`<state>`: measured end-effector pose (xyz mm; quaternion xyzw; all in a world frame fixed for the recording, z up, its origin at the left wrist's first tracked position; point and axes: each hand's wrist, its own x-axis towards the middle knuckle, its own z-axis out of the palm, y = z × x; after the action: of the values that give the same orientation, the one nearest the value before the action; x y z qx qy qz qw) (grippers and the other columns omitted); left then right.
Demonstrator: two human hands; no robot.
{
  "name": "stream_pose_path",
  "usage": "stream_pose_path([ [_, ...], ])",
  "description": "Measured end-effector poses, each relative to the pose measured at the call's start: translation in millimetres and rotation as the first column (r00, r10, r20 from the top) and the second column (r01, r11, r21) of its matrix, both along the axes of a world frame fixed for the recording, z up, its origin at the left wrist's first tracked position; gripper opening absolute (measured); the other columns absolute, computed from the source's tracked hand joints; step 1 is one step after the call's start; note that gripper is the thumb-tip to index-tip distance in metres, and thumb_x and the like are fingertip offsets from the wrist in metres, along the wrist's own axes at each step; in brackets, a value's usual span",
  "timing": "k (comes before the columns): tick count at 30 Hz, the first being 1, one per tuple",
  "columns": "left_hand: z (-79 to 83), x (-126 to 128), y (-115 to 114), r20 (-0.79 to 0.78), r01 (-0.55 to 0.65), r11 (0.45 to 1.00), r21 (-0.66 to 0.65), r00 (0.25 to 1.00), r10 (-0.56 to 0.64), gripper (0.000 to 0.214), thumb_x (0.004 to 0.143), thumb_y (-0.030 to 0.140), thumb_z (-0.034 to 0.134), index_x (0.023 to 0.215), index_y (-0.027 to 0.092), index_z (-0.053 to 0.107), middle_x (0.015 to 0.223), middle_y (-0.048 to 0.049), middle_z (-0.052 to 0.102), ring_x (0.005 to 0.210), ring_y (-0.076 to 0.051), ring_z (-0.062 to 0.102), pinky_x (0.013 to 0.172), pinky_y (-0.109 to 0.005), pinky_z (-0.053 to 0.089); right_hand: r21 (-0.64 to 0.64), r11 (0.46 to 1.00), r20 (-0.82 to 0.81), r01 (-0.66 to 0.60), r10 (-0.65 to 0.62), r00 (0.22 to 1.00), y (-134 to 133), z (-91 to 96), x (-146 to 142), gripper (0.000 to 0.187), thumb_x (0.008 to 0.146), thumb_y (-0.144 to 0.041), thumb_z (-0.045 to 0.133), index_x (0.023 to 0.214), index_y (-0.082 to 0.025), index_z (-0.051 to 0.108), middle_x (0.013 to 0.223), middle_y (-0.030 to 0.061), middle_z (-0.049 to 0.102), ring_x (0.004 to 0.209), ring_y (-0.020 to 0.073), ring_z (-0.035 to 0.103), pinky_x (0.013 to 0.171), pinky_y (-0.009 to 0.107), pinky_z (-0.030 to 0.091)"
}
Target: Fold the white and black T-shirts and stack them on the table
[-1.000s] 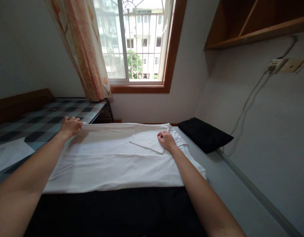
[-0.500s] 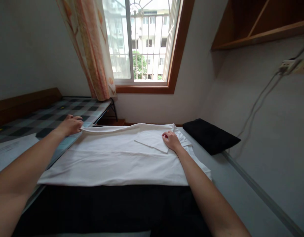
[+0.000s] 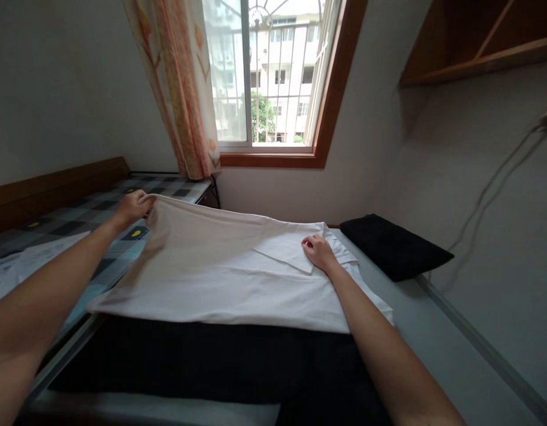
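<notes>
Two hands worked a white shirt (image 3: 220, 278) spread over a dark cloth (image 3: 202, 361) on the bed (image 3: 433, 349). The left hand (image 3: 134, 207) was closed on its far corner, holding it raised. The right hand (image 3: 318, 251) rested on it with fingers curled; I couldn't tell whether it pinched any fabric.

No readable text or labels.

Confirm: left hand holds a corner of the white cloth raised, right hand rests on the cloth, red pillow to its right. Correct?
One error: the pillow is black, not red, as the head view shows. The rest stands: the left hand holds a corner of the white cloth raised, and the right hand rests on the cloth, with the pillow to its right.
</notes>
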<state>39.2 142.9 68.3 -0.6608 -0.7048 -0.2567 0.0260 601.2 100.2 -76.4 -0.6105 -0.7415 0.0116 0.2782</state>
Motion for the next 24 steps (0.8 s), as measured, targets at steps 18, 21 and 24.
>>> stream_pose_path([
  [18, 13.3, 1, -39, -0.475, -0.102, 0.995, 0.009, 0.875, 0.094, 0.046, 0.093, 0.049, 0.035, 0.116, 0.022, 0.064, 0.124, -0.0104, 0.062, 0.097, -0.030, 0.061, 0.080, -0.042, 0.044, 0.084, 0.994, -0.031, 0.062, -0.060, 0.998, 0, 5.8, 0, 0.026, 0.086, -0.017, 0.049, 0.105, -0.018, 0.067, 0.098, 0.0080, 0.064, 0.084, 0.0196, 0.059, 0.080, 0.031, 0.043],
  [21, 13.1, -1, -39, -0.429, -0.155, 0.988, 0.008, 0.892, 0.143, 0.044, 0.092, 0.047, 0.040, 0.115, 0.021, 0.067, 0.124, -0.0104, 0.062, 0.098, -0.029, 0.061, 0.080, -0.040, 0.046, 0.156, 0.979, -0.079, 0.132, -0.121, 0.989, 0, 12.0, 4, 0.031, 0.087, -0.017, 0.046, 0.112, -0.018, 0.065, 0.103, 0.0091, 0.064, 0.078, 0.0188, 0.061, 0.076, 0.031, 0.044],
  [24, 11.2, -2, -39, -0.406, -0.168, 0.985, -0.035, 0.903, 0.140, 0.043, 0.091, 0.047, 0.042, 0.112, 0.021, 0.069, 0.125, -0.0107, 0.061, 0.100, -0.029, 0.060, 0.081, -0.040, 0.047, 0.148, 0.967, -0.073, 0.208, -0.199, 0.977, 4, 22.6, 9, 0.029, 0.087, -0.018, 0.046, 0.107, -0.018, 0.068, 0.104, 0.0093, 0.065, 0.079, 0.0195, 0.062, 0.076, 0.031, 0.044],
])
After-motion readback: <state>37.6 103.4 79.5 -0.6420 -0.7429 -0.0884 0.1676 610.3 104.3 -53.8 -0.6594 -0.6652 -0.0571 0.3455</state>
